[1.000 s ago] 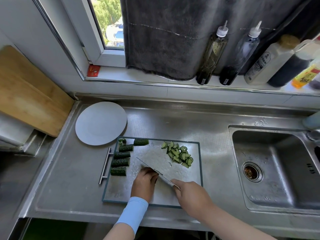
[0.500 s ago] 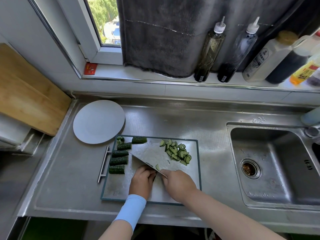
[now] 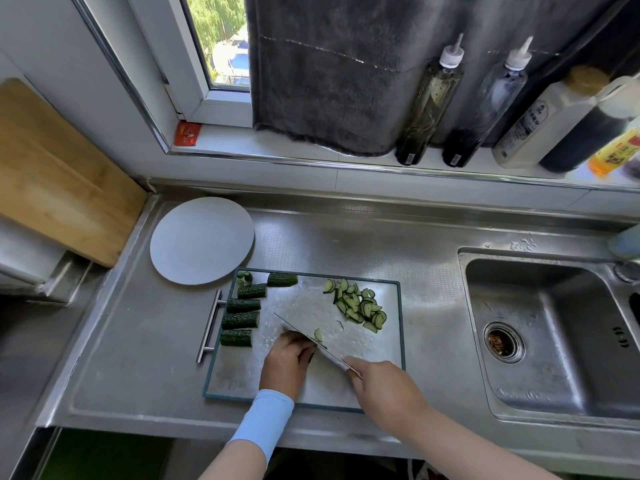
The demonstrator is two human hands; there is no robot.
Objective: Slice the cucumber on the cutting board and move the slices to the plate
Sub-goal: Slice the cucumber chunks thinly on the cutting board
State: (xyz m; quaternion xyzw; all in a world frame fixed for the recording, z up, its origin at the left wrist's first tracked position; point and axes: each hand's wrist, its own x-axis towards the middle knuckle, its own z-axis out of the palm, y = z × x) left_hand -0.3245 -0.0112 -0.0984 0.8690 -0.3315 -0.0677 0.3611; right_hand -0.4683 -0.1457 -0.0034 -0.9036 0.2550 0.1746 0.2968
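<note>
Cucumber slicing takes place at the near end of the cutting board point(image 3: 242, 382), a flat, pale rectangle with a dark rim and a metal bar handle on its left side. The right hand point(image 3: 384, 393) is wrapped firmly round the handle of the knife point(image 3: 301, 332), whose thin blade runs diagonally away to the left, low over the board. The left hand point(image 3: 287, 363) sits against the blade's left face with fingers curled under. This placement probably steadies the stock and keeps the fingertips clear, but whether a piece lies under those fingers cannot be told. One thin slice point(image 3: 317, 335) stands just beside the blade on its right. Farther up on the left, several short cucumber chunks point(image 3: 240, 320), dark and bumpy-skinned, lie in a staggered row, apparently queued for cutting. On the right, a heap of thin half-moon slices point(image 3: 360, 306) lies clear of the cutting zone. Just beside the board's far-left corner, the round, smooth, grey plate point(image 3: 202, 240) rests on the steel counter point(image 3: 138, 341) and carries no slices, so transfer is not yet begun.
</note>
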